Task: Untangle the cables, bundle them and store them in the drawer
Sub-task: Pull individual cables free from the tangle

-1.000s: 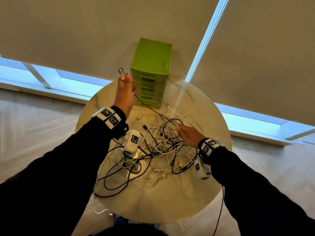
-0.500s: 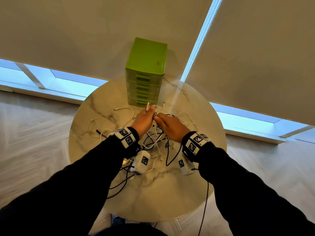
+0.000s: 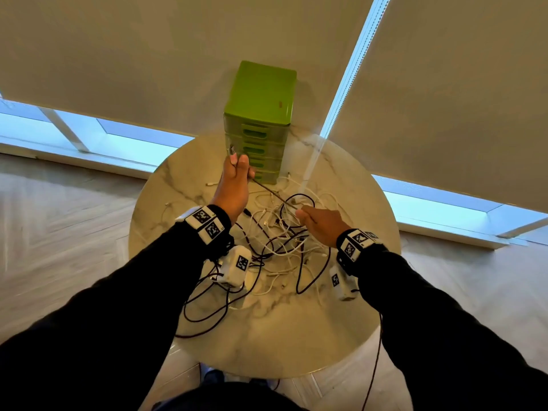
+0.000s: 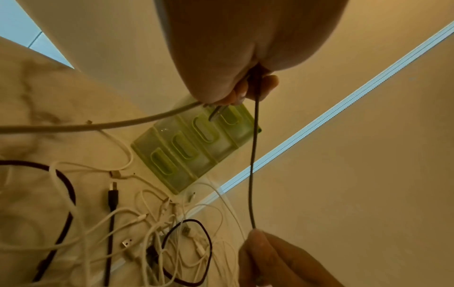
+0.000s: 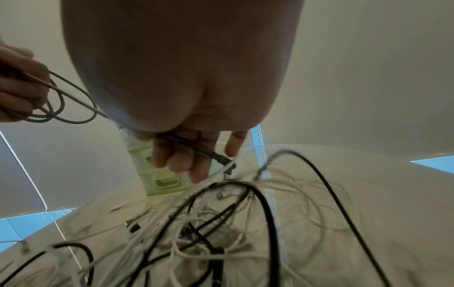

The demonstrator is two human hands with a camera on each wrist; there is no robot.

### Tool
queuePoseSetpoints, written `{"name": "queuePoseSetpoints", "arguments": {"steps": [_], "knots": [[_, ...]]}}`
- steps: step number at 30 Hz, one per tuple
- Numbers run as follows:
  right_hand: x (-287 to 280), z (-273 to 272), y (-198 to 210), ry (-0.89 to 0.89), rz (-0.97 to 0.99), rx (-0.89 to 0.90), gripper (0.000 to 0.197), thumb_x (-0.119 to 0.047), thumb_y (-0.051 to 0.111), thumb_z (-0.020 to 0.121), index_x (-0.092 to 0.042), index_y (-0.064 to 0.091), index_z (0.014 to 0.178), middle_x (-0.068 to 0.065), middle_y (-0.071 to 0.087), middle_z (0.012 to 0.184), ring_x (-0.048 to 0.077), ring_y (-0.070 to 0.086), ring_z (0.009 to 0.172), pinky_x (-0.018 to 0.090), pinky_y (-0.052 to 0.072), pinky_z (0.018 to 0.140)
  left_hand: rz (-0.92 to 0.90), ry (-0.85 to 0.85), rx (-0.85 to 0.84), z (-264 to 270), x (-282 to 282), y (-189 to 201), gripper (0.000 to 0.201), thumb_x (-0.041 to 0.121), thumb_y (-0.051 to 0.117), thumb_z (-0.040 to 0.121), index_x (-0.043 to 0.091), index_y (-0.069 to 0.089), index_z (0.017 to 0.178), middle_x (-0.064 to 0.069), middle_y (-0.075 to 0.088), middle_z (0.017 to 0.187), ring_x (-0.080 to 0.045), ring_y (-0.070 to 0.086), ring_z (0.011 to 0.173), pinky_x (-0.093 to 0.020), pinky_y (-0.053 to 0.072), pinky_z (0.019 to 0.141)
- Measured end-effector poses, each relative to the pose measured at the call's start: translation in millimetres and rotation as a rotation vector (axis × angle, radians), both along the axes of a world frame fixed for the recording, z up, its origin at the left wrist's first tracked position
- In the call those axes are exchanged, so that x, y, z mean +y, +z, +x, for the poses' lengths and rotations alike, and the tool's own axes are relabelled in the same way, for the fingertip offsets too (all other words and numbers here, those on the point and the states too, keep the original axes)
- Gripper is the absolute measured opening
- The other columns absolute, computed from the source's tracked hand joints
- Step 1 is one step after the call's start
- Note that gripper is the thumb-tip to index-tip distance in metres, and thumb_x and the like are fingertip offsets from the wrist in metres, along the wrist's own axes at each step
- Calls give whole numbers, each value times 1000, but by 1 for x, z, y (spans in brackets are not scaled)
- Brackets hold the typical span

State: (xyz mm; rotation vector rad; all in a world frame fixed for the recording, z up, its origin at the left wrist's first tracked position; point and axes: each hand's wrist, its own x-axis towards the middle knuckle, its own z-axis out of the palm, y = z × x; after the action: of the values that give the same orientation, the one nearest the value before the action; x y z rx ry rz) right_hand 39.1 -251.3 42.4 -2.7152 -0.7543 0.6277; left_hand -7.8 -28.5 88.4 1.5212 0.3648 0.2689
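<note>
Two sleeves in black are reaching forward over a round marble table [image 3: 296, 336], each wrist wearing a band with square markers. Nearest the person, dark cable loops are trailing off the table's edge, and a tangle [image 3: 281, 241] of white and dark cables is lying spread across the middle. Over that tangle the right hand [image 3: 321, 225] is pinching a thin dark cable [image 4: 253, 165] between curled fingers; the right wrist view is showing the cable running under the fingers [image 5: 181, 155] toward a plug. From there the cable is stretching taut, up and away, to the left hand [image 3: 234, 185], which is raised farther out and gripping several gathered loops [image 5: 59, 108] of it in a closed fist, a metal plug end sticking out past the thumb. Just beyond the left hand, a green drawer unit [image 3: 261, 120] is standing at the table's far edge, all its drawers pushed in. Behind it, pale blinds are hanging over the windows.
</note>
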Motion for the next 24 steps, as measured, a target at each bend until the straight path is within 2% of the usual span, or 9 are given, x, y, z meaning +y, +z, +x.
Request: {"name": "queuePoseSetpoints", "arguments": {"steps": [3,7,11,13,16,18,20,21,24], "knots": [[5,8,7,-29,190,-19,29,-42,32,106,-26,56,109,1,71,94,27,66,90,42,49,88,80,-8,-47,-3,-5,1,19,29,31,110,14,40,101,1,43,88,-9,40,75,-27,37,79],[18,4,27,-40,494,-1,20,-23,43,106,-16,61,113,3,72,92,17,66,82,13,46,74,143,-62,-73,-3,-16,10,13,23,39,108,17,38,96,1,40,87,-9,38,75,-28,38,75],[27,-5,42,-25,574,-30,19,-17,45,106,-11,60,114,2,71,102,9,62,89,1,39,73,161,-125,-88,0,-26,14,13,23,42,107,21,39,94,4,40,80,-9,37,69,-28,36,69],[21,-9,48,-36,571,-9,17,-19,45,105,-14,57,116,1,71,104,13,65,92,7,43,78,176,-143,-93,1,-31,14,12,24,44,106,20,41,95,5,40,79,-8,38,69,-27,37,69],[8,-20,58,-22,503,112,15,-20,49,102,-20,56,115,-2,71,98,15,69,91,22,50,83,230,-198,-69,1,-44,14,12,23,45,106,13,40,102,6,41,83,-4,40,72,-23,38,71],[-1,-31,65,-1,453,111,16,-21,49,101,-22,56,115,-1,69,94,19,68,85,30,51,79,260,-272,-51,0,-59,16,12,23,45,106,12,41,104,5,42,84,-6,42,74,-23,40,71],[-9,-43,72,-15,426,33,18,-25,44,104,-16,55,114,5,67,93,24,64,81,35,49,75,258,-355,-24,-2,-77,18,13,23,42,108,11,41,108,5,43,85,-5,43,73,-20,41,68],[-14,-47,74,-37,425,-17,23,-28,41,106,-13,56,113,6,67,94,24,62,81,35,46,73,257,-381,-8,-3,-85,19,17,26,40,108,9,42,113,4,46,86,-5,45,74,-22,42,67],[-42,-56,78,-155,407,-121,31,-29,37,108,-8,60,107,-3,62,94,15,54,81,20,35,67,295,-391,37,-1,-110,21,31,37,35,108,9,45,118,2,52,89,-11,50,75,-27,42,67]]}}
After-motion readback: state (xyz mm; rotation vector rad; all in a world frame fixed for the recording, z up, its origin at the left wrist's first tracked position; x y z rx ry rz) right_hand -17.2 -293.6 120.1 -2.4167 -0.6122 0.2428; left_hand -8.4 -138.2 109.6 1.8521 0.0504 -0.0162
